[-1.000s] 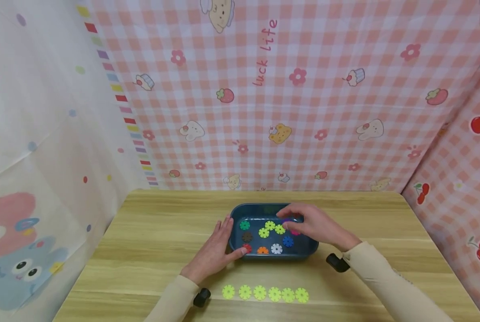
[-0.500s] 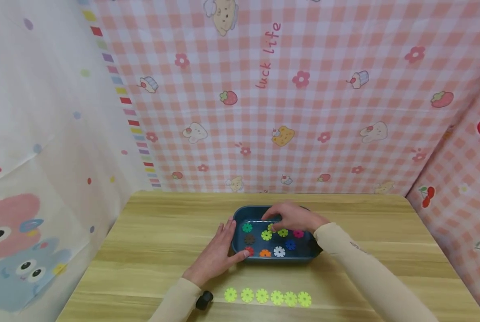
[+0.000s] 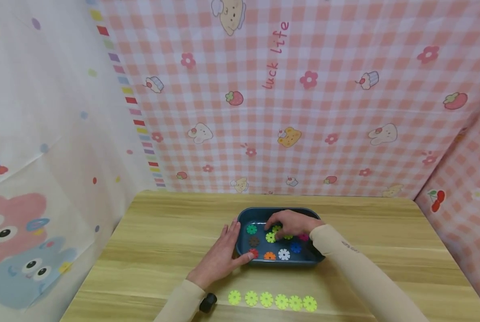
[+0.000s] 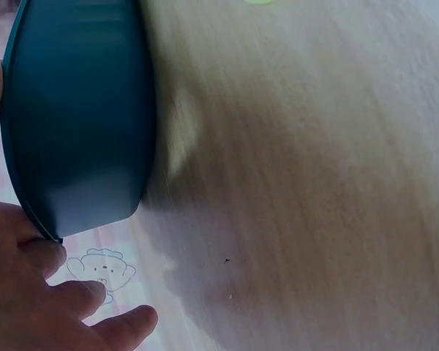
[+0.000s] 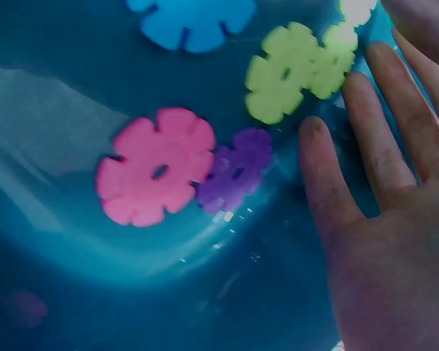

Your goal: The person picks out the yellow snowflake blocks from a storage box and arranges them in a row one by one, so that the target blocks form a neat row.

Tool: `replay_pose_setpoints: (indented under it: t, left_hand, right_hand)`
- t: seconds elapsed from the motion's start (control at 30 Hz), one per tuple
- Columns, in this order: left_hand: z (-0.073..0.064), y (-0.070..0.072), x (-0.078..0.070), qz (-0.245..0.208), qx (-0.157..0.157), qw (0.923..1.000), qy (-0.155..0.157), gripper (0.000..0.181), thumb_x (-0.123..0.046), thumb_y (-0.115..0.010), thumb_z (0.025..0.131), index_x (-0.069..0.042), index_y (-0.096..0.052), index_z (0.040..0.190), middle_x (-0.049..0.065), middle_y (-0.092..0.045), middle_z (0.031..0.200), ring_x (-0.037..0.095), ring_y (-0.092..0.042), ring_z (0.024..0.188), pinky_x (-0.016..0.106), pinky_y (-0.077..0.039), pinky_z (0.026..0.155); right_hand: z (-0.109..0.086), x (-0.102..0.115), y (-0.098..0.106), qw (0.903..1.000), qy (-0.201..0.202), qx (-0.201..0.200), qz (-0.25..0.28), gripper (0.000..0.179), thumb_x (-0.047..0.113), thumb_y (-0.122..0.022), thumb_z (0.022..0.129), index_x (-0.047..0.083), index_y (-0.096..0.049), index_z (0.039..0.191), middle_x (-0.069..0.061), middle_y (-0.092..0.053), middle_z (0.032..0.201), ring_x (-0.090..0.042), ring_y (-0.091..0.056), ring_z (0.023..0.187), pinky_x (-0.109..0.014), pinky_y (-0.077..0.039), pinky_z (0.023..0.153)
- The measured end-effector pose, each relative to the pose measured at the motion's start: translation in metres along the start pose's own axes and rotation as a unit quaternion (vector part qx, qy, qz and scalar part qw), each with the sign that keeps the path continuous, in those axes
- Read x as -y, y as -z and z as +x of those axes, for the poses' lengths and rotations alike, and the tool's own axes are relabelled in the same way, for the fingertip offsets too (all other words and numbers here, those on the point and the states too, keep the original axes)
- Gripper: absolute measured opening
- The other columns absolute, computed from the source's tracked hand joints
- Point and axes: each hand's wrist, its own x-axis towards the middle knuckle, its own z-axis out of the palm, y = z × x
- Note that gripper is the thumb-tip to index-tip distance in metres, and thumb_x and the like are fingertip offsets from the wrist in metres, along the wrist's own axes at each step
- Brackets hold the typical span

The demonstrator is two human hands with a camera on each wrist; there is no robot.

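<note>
A dark blue-green tray (image 3: 272, 264) holds notched snowflake discs of several colours. My left hand (image 3: 217, 257) rests along the tray's left end, its thumb over the near rim; the left wrist view shows the other fingertips reaching beyond the tray's end. Inside the tray, my right hand (image 3: 293, 222) hovers over a cluster of yellow-green snowflake discs (image 3: 270, 237), partly covering them. In the right wrist view its fingers (image 5: 325, 172) are extended and spread beside those discs; thumb contact with one cannot be made out. Pink (image 5: 157, 168) and purple (image 5: 238, 172) discs lie nearby.
On the wooden table (image 3: 175, 214), a row of yellow-green snowflake discs (image 3: 266, 299) lies in front of the tray. Green, brown, red, orange, white (image 3: 284, 254) and blue discs are spread inside the tray. A checked cloth (image 3: 324, 107) hangs behind the table.
My right hand has moved left and then down inside the tray, from over the purple disc to the yellow-green ones. The left hand stays on the tray. The head view has shifted slightly.
</note>
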Motion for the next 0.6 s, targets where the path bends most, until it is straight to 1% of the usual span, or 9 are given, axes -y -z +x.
replay_pose_setpoints:
  t: [0.17,0.4,0.6]
  left_hand:
    - [0.000,-0.001,0.000,0.001,-0.006,1.0000,-0.005,0.098,-0.061,-0.059,0.099,-0.003,-0.016,0.165,0.013,-0.010,0.173,0.043,-0.013,0.156,0.057,-0.026,0.122]
    - [0.000,-0.001,-0.002,-0.004,-0.005,1.0000,-0.001,0.098,-0.060,-0.060,0.099,-0.003,-0.016,0.165,0.013,-0.010,0.173,0.042,-0.013,0.157,0.056,-0.026,0.123]
    - [0.000,-0.001,-0.002,-0.006,-0.006,1.0000,-0.001,0.098,-0.060,-0.061,0.099,-0.003,-0.016,0.165,0.013,-0.010,0.173,0.042,-0.013,0.157,0.056,-0.026,0.123]
  right_hand:
    - [0.001,-0.007,-0.008,0.9995,0.026,-0.014,-0.014,0.033,0.005,-0.080,0.090,0.012,-0.075,0.122,-0.002,-0.065,0.127,-0.024,-0.060,0.118,-0.047,-0.049,0.106]
    - [0.002,-0.011,-0.017,0.9982,0.039,-0.031,-0.032,0.032,0.007,-0.080,0.090,0.012,-0.075,0.120,0.002,-0.062,0.121,-0.018,-0.058,0.111,-0.044,-0.050,0.105]
    - [0.003,-0.009,-0.019,0.9970,0.050,-0.032,-0.050,0.028,0.008,-0.081,0.090,0.011,-0.075,0.117,0.003,-0.062,0.114,-0.017,-0.057,0.105,-0.042,-0.052,0.103]
